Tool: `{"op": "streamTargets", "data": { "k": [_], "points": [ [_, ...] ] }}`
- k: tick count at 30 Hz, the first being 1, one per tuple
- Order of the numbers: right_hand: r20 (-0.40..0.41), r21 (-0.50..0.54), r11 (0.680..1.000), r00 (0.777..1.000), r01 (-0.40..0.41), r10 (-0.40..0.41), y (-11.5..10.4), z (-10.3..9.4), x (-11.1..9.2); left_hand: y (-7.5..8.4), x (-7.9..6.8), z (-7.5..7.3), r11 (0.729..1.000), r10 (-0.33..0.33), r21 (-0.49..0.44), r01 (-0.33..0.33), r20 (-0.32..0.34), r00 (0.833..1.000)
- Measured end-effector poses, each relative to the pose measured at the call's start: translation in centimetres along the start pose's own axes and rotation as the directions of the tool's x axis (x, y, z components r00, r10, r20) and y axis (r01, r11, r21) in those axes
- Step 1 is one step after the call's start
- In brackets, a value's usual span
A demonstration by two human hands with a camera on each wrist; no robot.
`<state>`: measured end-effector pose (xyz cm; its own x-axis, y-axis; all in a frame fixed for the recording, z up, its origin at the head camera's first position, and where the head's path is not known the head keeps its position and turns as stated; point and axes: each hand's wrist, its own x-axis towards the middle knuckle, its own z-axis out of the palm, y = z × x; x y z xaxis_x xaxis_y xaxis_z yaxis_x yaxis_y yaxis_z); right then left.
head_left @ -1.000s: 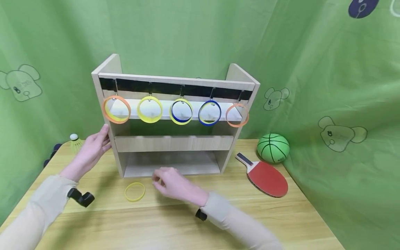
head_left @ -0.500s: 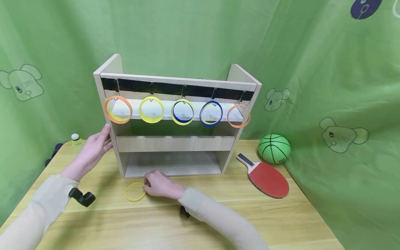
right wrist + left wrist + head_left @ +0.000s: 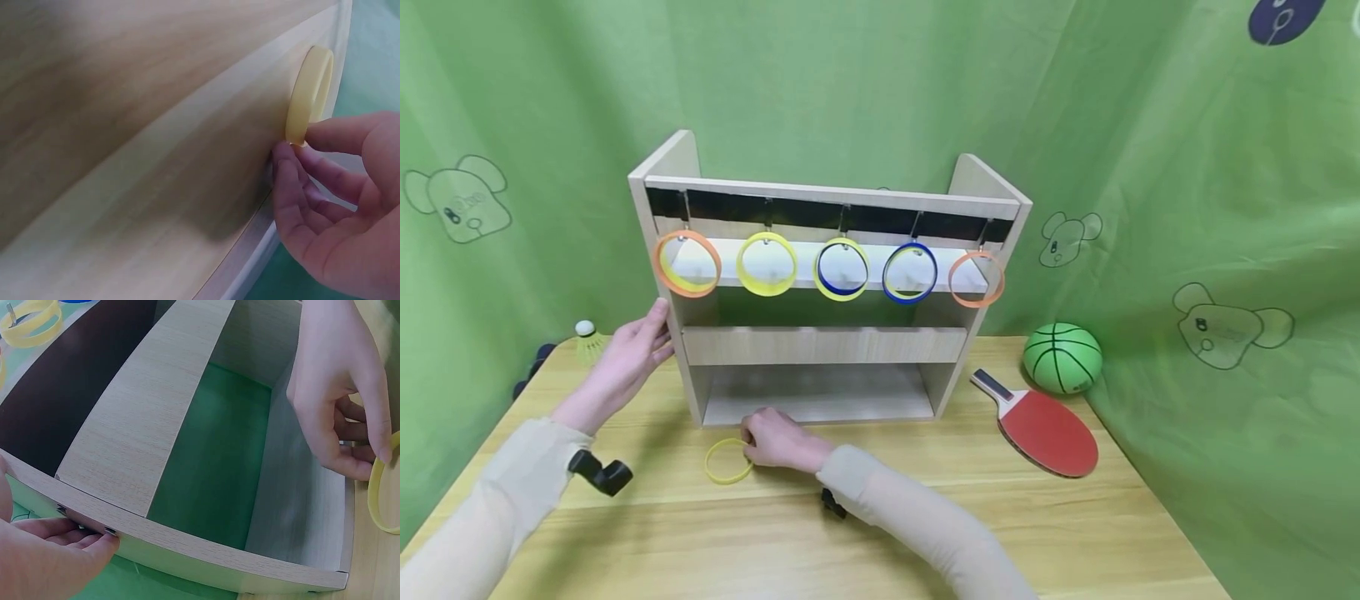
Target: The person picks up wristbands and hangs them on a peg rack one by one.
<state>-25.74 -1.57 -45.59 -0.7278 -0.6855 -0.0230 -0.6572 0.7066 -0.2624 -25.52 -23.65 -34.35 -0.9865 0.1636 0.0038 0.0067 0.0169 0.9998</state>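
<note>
A yellow wristband (image 3: 728,461) lies on the wooden table in front of the rack. My right hand (image 3: 784,440) is at its right edge, pinching the band between thumb and fingertips, as the right wrist view shows with the wristband (image 3: 310,94) at the thumb tip. My left hand (image 3: 631,354) rests with extended fingers against the left side panel of the wooden rack (image 3: 820,346). Up close, the left fingertips (image 3: 94,540) touch the panel's outer face. Orange, yellow and blue wristbands, including a plain yellow one (image 3: 767,283), hang from hooks along the rack's black strip.
Right of the rack lie a red table tennis bat (image 3: 1048,433) and a small green basketball (image 3: 1063,358). A yellow shuttlecock (image 3: 589,342) stands at the table's back left. Green curtain (image 3: 865,83) surrounds the table at the back and right.
My right hand has moved left across the table to the yellow wristband and taken its edge. The left hand stays against the rack's side, and the head view has shifted slightly.
</note>
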Motion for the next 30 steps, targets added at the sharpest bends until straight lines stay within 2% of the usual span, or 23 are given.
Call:
{"op": "streamTargets", "data": {
  "k": [11, 18, 21, 24, 26, 30],
  "points": [
    [-0.055, 0.039, 0.999, 0.998, 0.017, -0.015, 0.6, -0.9, -1.7, 0.1, 0.0, 0.2, 1.0, 0.006, -0.006, -0.006, 0.012, 1.0],
    [-0.136, 0.042, 0.996, 0.988, 0.083, -0.077, 1.7, -3.5, -4.6, 0.0, 0.0, 0.3, 1.0, 0.007, -0.004, -0.007, 0.012, 1.0],
    [-0.219, 0.025, 0.988, 0.965, 0.15, -0.141, 2.3, -5.5, -6.2, 0.0, 0.1, 0.3, 1.0, 0.004, -0.007, -0.004, 0.01, 1.0],
    [-0.32, -0.009, 0.98, 0.929, 0.197, -0.189, 2.9, -7.6, -7.9, 0.0, 0.1, 0.2, 1.0, 0.002, -0.014, -0.002, 0.008, 1.0],
    [-0.373, -0.035, 0.98, 0.907, 0.198, -0.197, 3.3, -8.9, -8.9, 0.0, 0.1, 0.2, 1.0, 0.0, -0.014, 0.0, 0.008, 1.0],
    [-0.442, -0.072, 0.984, 0.88, 0.162, -0.177, 3.9, -11.8, -11.2, -0.1, 0.0, 0.1, 1.0, -0.003, -0.001, 0.003, 0.011, 1.0]
  ]
}}
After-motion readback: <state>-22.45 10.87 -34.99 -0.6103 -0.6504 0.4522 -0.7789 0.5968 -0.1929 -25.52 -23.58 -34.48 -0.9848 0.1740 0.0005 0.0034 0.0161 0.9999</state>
